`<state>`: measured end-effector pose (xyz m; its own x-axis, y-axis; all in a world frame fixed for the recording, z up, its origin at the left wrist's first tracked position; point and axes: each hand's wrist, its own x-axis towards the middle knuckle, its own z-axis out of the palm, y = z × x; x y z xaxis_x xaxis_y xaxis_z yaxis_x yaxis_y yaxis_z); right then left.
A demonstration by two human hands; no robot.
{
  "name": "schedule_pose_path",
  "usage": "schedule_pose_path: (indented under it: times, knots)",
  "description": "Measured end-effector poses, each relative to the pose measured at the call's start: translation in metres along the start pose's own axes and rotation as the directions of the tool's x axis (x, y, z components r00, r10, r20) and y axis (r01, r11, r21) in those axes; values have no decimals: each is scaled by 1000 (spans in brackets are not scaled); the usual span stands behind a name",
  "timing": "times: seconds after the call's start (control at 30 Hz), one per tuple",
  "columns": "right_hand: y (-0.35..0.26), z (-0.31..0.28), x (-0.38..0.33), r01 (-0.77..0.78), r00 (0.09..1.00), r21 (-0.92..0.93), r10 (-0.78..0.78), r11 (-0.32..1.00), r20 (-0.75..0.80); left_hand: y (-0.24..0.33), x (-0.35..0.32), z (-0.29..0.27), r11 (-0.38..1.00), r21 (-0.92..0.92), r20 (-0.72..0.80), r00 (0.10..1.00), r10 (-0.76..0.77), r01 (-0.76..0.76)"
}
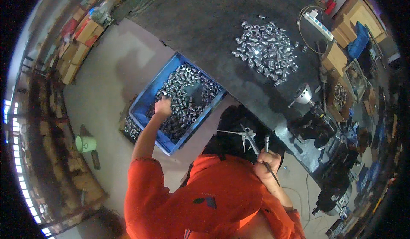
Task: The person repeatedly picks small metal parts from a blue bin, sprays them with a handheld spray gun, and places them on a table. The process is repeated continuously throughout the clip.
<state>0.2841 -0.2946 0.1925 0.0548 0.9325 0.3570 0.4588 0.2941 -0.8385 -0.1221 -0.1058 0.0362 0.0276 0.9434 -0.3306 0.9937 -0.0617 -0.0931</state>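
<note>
Left hand (162,107) reaching into a blue crate (141,96) of small metal sleeves (188,94); right hand (267,160) gripping a slim metal tool (267,143).

The person in the orange top is stretching the left arm down into the crate, which is sitting on the floor just beside the dark counter (205,21); the fingers are curling closed among the parts. The right hand is holding its tool upright at the counter's near edge. A second heap of sleeves (267,47) is lying on the counter, well apart.
</note>
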Motion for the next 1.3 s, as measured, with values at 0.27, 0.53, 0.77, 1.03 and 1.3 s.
schedule_pose_path:
  times: [0.27,0.53,0.77,1.03,1.3]
  knots:
    - [2,-1,-6,-12,999,9,12,1000,53,-1,23,0,885,301,88,934,345,-355]
    - [3,-7,-11,-35,993,35,31,999,115,10,11,-17,948,158,89,960,265,-276]
    - [4,-8,-12,-42,994,103,31,994,100,-3,-2,-12,997,55,18,999,45,-46]
    - [2,-10,-9,-38,993,100,27,994,113,4,-7,-15,999,-32,-129,992,-5,1]
    - [-3,-6,2,17,952,106,-49,994,303,145,-77,-137,-133,-987,21,899,438,87]
